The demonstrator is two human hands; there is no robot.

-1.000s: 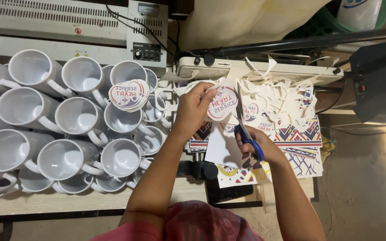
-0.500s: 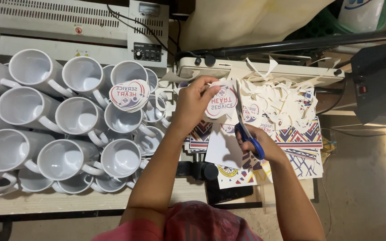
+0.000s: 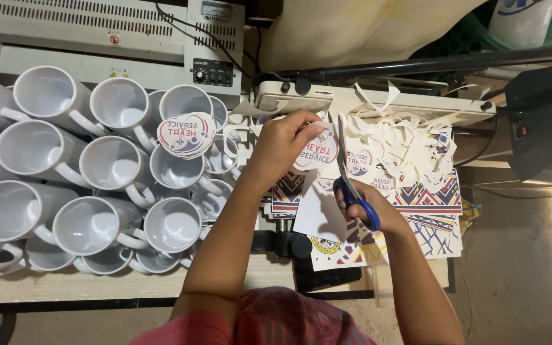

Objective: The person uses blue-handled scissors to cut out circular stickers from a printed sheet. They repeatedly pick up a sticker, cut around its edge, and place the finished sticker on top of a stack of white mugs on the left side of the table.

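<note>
At the centre of the frame, the round paper print (image 3: 319,151) is white with a red and blue ring and lettering. The left hand (image 3: 281,148) pinches its left edge, grip closed on it. Just right, the right hand (image 3: 367,206) is closed around blue-handled scissors (image 3: 347,179), blades against the print's right edge. White mugs (image 3: 97,166) crowd the left.

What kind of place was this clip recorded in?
Probably a small mug-printing workshop: many blank white mugs, a laminator-like machine, and printed sheets cut with blue-handled scissors.
</note>
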